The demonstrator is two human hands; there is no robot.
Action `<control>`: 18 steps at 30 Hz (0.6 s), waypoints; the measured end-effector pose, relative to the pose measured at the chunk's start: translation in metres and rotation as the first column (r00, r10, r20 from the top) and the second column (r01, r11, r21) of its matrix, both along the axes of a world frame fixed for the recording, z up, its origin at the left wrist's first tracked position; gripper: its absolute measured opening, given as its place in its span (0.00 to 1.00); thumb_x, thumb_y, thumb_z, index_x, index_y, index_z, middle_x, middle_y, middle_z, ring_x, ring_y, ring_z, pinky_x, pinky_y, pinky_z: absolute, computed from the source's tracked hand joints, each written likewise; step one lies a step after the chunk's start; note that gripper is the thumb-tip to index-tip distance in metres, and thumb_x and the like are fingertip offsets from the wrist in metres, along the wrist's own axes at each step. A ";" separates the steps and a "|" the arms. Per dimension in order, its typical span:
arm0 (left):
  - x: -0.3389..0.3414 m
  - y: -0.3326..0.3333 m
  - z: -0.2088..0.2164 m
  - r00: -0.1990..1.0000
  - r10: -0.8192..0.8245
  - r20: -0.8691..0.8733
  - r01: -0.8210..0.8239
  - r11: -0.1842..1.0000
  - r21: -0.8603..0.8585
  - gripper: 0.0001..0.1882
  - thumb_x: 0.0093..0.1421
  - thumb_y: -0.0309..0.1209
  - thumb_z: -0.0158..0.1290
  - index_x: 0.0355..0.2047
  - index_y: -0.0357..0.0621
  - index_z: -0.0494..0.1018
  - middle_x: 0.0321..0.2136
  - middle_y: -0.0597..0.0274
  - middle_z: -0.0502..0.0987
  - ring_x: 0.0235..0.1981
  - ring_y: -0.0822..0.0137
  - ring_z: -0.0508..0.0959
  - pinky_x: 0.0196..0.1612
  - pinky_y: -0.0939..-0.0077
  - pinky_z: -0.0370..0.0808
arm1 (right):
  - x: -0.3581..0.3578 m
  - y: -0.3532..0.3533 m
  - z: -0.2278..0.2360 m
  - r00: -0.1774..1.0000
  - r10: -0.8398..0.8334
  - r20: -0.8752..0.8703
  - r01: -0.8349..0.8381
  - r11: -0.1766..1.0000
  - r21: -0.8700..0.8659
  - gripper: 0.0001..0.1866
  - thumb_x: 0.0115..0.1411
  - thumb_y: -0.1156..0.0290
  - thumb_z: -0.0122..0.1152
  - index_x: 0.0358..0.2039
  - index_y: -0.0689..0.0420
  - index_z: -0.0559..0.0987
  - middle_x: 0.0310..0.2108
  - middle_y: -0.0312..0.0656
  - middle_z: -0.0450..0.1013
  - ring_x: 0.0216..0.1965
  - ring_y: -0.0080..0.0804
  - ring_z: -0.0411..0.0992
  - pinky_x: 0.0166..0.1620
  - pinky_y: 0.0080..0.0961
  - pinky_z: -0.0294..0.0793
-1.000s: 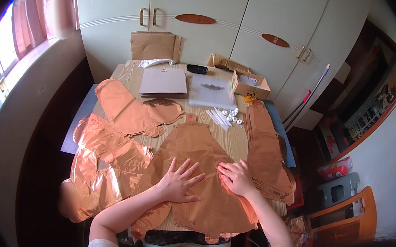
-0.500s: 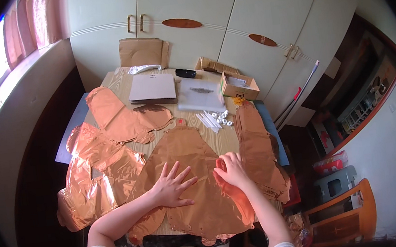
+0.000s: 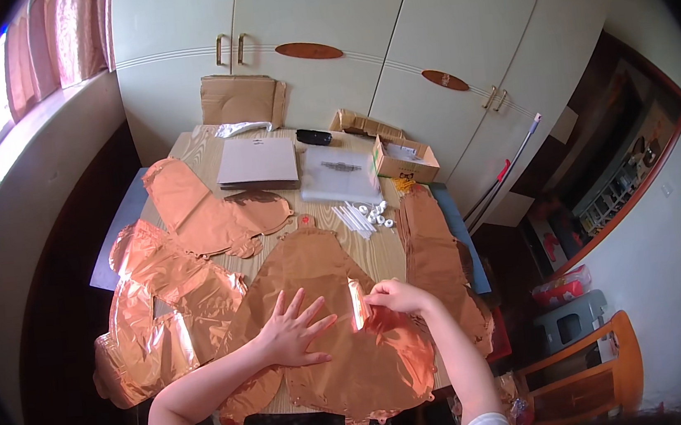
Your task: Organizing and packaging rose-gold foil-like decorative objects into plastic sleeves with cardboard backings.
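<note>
A flat rose-gold foil balloon [image 3: 330,388] lies in front of me on the wooden table. My left hand [image 3: 293,333] rests on its middle, palm down with fingers spread. On its right side, my right hand [image 3: 401,296] pinches the foil, and a shiny folded strip [image 3: 358,303] stands up beside the fingertips. The fingers hide the exact spot they grip. More flat foil balloons lie about: a crinkled one [image 3: 201,310] and a smoother one [image 3: 190,199] on the left, and a stack [image 3: 436,256] on the right.
White sticks [image 3: 353,218] and several small white rings [image 3: 378,215] lie beyond the balloon. Behind them are a clear plastic sheet [image 3: 339,181], a pale flat box [image 3: 256,163], a black case [image 3: 313,136] and a small open carton [image 3: 405,158]. A wooden chair [image 3: 626,361] stands at the right.
The balloon's right side, earlier folded inward, now spreads outward toward the lower right. A shiny strip of foil has risen by my right fingertips. My left hand stays flat in place.
</note>
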State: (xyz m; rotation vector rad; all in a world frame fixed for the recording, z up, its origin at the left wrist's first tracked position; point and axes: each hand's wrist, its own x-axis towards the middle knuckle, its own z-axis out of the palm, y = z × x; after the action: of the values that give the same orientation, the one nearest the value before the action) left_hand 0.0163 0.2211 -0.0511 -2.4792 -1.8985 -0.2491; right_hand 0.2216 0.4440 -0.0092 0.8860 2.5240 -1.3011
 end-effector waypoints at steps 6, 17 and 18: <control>-0.001 0.000 -0.002 1.000 0.000 0.019 0.000 1.000 0.001 0.45 0.55 0.72 0.41 0.67 0.64 0.57 0.67 0.48 0.54 0.67 0.31 0.49 0.63 0.26 0.44 | 0.030 -0.022 -0.020 0.938 0.118 -0.326 0.000 0.940 0.340 0.14 0.57 0.73 0.60 0.44 0.59 0.75 0.46 0.47 0.73 0.49 0.39 0.71 0.53 0.33 0.70; -0.001 0.000 -0.001 1.000 -0.001 0.005 0.001 1.000 -0.010 0.45 0.55 0.72 0.40 0.67 0.63 0.57 0.67 0.49 0.54 0.67 0.32 0.48 0.63 0.26 0.44 | 0.010 -0.040 -0.061 0.908 -0.110 -0.405 0.354 0.718 0.599 0.16 0.46 0.64 0.70 0.32 0.58 0.75 0.35 0.45 0.72 0.41 0.47 0.69 0.45 0.40 0.69; -0.001 0.000 0.000 1.000 0.000 0.007 0.000 1.000 -0.019 0.44 0.55 0.72 0.39 0.67 0.63 0.57 0.68 0.50 0.53 0.68 0.33 0.47 0.63 0.27 0.44 | 0.010 -0.040 -0.060 0.904 -0.075 -0.422 0.338 0.730 0.594 0.15 0.46 0.65 0.69 0.32 0.57 0.76 0.36 0.44 0.73 0.41 0.47 0.70 0.45 0.40 0.69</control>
State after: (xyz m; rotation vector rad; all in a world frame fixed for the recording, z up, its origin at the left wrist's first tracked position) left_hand 0.0152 0.2211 -0.0506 -2.4930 -1.9125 -0.2411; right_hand 0.2312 0.4037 -0.0696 1.1668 3.3687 -0.6207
